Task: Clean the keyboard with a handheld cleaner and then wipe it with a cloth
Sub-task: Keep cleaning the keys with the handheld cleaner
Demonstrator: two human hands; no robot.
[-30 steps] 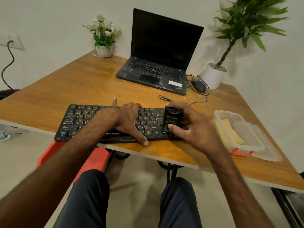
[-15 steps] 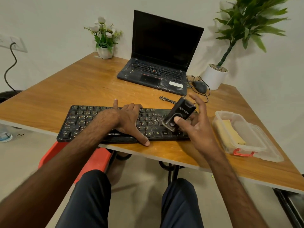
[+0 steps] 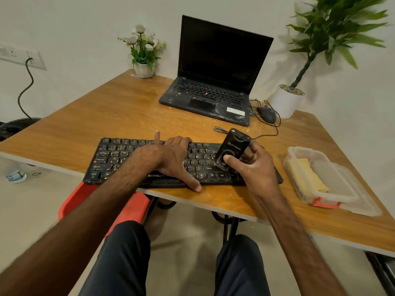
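Head view. The keyboard (image 3: 119,159) is black and lies along the near edge of the wooden table (image 3: 106,112), its front rim level with the table's edge. Pale specks show on the keys.

The left hand (image 3: 173,159) lies palm down across the middle of the keyboard. Its thumb is spread wide, with the tip on the table just past the keyboard's near rim. The index finger points straight over the far rim, and the other fingers are bent on the top rows. It grasps nothing and only rests on the keys.

The right hand (image 3: 254,169) grips the handheld cleaner (image 3: 234,147), a small black box with pale lettering. The thumb tip is pressed on the round part of its front face and the fingers are wrapped behind it. The cleaner is tilted, with its top leaning away and to the right. Its lower end is down at the keys on the keyboard's right part, apparently touching them.

The yellow cloth (image 3: 307,176) lies folded inside a clear plastic container (image 3: 350,189) with a red clip, on the table right of the keyboard and apart from it.

Further back on the table:
- an open laptop (image 3: 213,82) with a dark screen
- a corded mouse (image 3: 266,114) just right of the laptop
- a small flower pot (image 3: 144,69) at the far corner
- a white planter (image 3: 285,101) holding a tall green plant

A red seat (image 3: 70,201) shows below the table edge. A wall socket (image 3: 21,57) with a dark cable is at the left.
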